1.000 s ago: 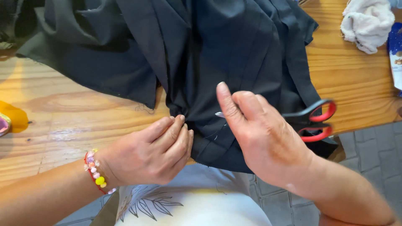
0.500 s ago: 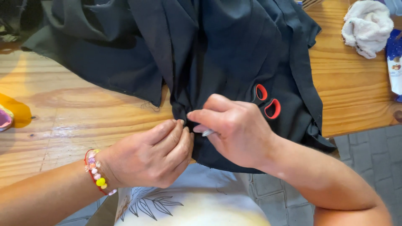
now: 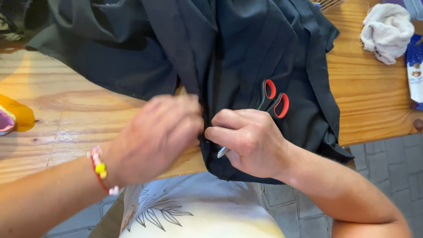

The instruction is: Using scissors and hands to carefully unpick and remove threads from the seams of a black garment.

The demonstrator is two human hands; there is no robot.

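- Fingers of my right hand (image 3: 251, 145) curled tight together around a small pale tool (image 3: 222, 152); only its tip shows, poking out below my knuckles, so I cannot tell what kind of tool it is.
- Left hand (image 3: 156, 136) blurred; fingers bunched together against the black fabric (image 3: 246, 57), right at the fold where both hands meet. Whether they actually pinch the cloth, I cannot tell.
- Both hands nearly touching, at the near edge of the wooden table (image 3: 66, 114).
- Black fabric spread in folds over most of the table, its lower hem hanging off the near edge above my lap.
- Scissors (image 3: 273, 99) with black-and-red handles lying on the fabric, just beyond my right hand, not held.
- Beaded bracelet (image 3: 101, 169), red cord with yellow and white beads, on my left wrist.
- Crumpled white cloth (image 3: 385, 31) on the table at far right, well apart from my hands.
- Yellow patch (image 3: 15, 112) at the left edge of the table.
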